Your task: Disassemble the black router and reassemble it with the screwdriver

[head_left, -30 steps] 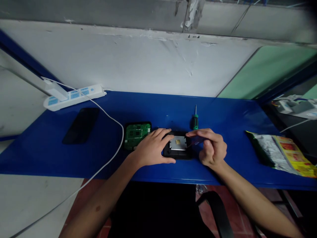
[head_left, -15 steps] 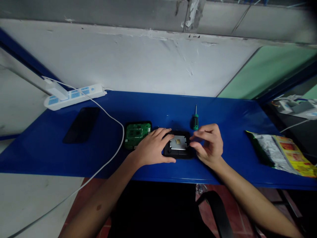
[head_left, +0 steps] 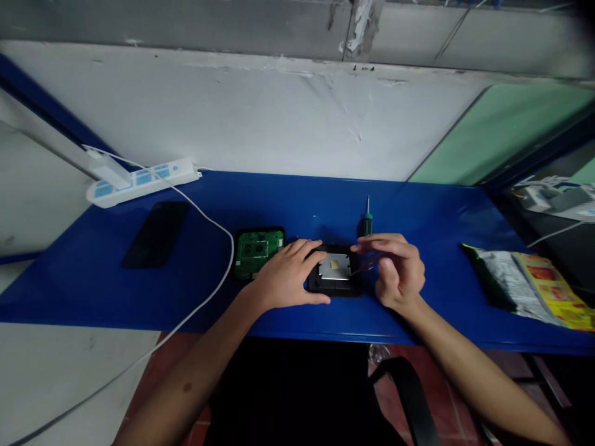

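A black plastic casing [head_left: 334, 288] with a silvery metal plate [head_left: 343, 273] inside it lies on the blue table. My left hand [head_left: 288, 275] spans the casing's left end, thumb along the near edge and fingers at the far edge, holding it in place. A small tan square [head_left: 334, 264] sits on the plate. My right hand [head_left: 400, 269] is just off the casing's right end, fingers stretched out and thumb apart. Something thin and blurred, perhaps wires, shows between it and the casing. Partly behind my left hand is a green circuit board [head_left: 253, 249] in a black shell.
A green-handled screwdriver [head_left: 367, 224] lies beyond my right hand. To the left are a black phone [head_left: 155, 234], a white power strip [head_left: 153, 179] and a white cable [head_left: 211, 220] crossing the table. A colourful plastic packet [head_left: 530, 288] lies at the right.
My right hand has drawn slightly right, away from the casing, and its thumb has separated from the fingers. The left hand and the casing have stayed in place.
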Demonstrator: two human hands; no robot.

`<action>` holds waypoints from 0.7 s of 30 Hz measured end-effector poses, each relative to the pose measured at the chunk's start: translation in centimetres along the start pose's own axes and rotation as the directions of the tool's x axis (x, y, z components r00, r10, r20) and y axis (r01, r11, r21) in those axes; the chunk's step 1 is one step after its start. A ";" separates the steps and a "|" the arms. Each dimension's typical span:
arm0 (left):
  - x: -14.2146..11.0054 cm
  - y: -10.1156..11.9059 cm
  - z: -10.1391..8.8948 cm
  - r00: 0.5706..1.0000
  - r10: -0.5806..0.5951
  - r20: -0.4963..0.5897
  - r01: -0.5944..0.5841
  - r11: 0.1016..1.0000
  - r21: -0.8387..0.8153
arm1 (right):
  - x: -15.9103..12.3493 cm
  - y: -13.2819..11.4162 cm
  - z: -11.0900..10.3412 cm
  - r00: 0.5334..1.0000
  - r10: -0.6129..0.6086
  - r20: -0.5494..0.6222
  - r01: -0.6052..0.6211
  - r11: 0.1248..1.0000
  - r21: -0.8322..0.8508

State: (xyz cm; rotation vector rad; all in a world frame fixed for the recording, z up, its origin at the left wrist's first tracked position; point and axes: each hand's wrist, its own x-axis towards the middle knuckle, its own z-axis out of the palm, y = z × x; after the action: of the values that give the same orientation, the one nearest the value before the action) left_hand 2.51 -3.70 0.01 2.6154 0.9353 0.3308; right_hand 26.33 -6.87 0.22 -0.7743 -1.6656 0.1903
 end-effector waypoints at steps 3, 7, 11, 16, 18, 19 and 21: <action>0.0 0.0 0.0 1.000 0.002 0.001 -0.002 1.000 -0.001 | 0.4 0.1 -0.2 0.996 -0.093 -0.003 0.091 0.982 -0.163; 0.0 0.0 0.1 1.000 0.005 -0.001 -0.005 1.000 0.020 | 0.6 -0.2 -0.1 0.996 -0.086 -0.032 0.076 0.969 -0.234; 0.0 0.0 0.2 1.000 0.004 0.002 -0.004 1.000 0.031 | 0.5 -0.5 -0.1 1.000 0.010 -0.021 -0.011 0.998 -0.067; -0.1 0.0 0.1 1.000 0.006 0.006 -0.006 1.000 0.024 | 0.6 -0.3 -0.4 0.999 -0.044 0.016 0.045 0.996 -0.073; 0.0 0.1 0.0 1.000 0.004 0.008 -0.004 1.000 0.023 | 0.7 -0.2 -0.4 0.997 -0.074 0.013 0.075 0.991 -0.109; 0.0 0.1 0.0 1.000 0.002 0.009 -0.002 1.000 0.024 | 0.7 -0.1 -0.4 0.996 -0.086 0.009 0.087 0.988 -0.130; 0.0 0.1 -0.1 1.000 0.002 0.005 -0.002 1.000 0.023 | 0.8 0.0 -0.5 0.995 -0.102 0.003 0.101 0.980 -0.172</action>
State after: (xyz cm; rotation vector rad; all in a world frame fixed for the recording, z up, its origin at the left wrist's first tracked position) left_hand 2.53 -3.74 0.11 2.6369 0.9401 0.3164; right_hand 26.73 -6.52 1.00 -0.8152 -1.7273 -0.0275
